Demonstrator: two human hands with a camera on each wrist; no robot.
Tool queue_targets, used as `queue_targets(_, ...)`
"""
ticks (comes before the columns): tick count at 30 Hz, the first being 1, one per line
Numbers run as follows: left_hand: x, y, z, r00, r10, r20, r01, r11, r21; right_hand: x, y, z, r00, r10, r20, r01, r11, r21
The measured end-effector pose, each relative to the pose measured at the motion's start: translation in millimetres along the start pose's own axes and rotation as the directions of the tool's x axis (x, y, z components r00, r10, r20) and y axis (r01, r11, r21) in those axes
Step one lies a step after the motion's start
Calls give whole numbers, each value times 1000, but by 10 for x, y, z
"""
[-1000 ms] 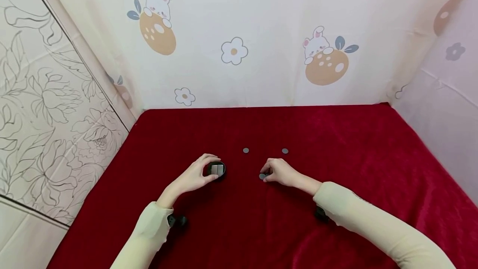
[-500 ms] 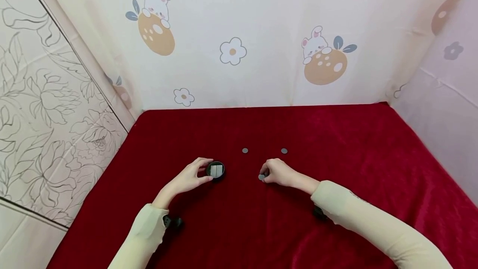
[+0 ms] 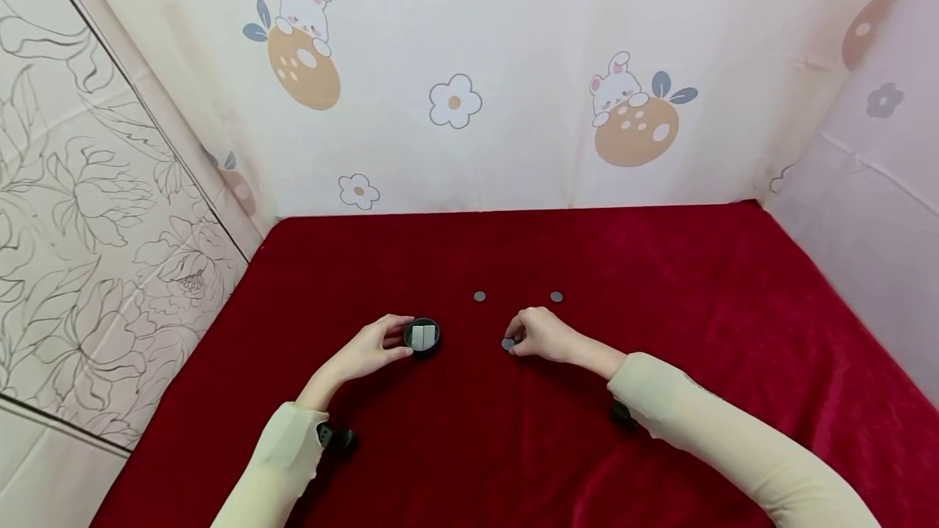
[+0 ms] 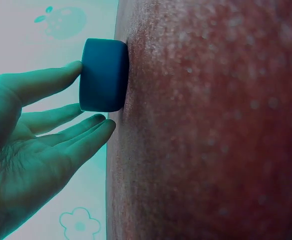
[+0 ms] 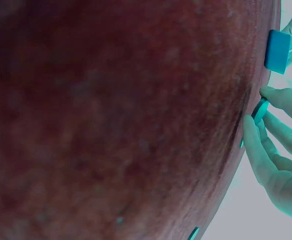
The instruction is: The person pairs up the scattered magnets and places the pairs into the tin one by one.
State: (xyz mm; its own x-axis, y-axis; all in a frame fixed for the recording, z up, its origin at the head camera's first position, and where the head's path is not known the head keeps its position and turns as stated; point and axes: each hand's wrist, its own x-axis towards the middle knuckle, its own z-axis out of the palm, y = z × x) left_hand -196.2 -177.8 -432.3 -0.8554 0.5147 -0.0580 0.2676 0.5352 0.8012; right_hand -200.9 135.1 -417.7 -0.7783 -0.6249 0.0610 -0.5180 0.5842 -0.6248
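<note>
In the head view, a small round dark container [image 3: 421, 338] stands on the red cloth, with two pale rectangular shapes showing in its top. My left hand [image 3: 370, 347] is at its left side, thumb and fingers spread and fairly straight. The left wrist view has one fingertip touching the side of the container [image 4: 104, 75], the lower fingers beneath it. To the right, my right hand [image 3: 541, 334] pinches a small grey disc [image 3: 508, 344] between thumb and fingertips. That disc [image 5: 259, 111] is tilted on edge in the right wrist view, close to the cloth.
Two more grey discs lie flat farther back: a left disc [image 3: 480, 297] and a right disc [image 3: 557, 297]. Red cloth [image 3: 469, 430] covers the table. A patterned curtain [image 3: 528, 39] hangs behind it, and a floral panel [image 3: 81, 178] stands at the left.
My left hand has drawn back leftward; its fingers, which reached around the container, now stay at its left side. My right hand has shifted slightly left with the grey disc.
</note>
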Motion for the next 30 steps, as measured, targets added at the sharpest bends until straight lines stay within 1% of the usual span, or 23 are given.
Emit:
queue_targets(7,13,-19,9,1000,1,-2,-1,1000,-27,59,-94,-1,1000,-5,-11,6,1000,25)
queue_targets(15,22,-10,12,1000,-8,-13,8,999,-45,176,-184,19,999,-22,-24,23,999,34)
queue_targets(24,34,-26,9,1000,-24,-20,23,998,-52,314,-300,88,999,-40,-36,42,997,70)
queue_targets(30,39,-41,10,1000,-22,-15,21,998,-64,395,-354,145,999,-31,-40,34,995,90)
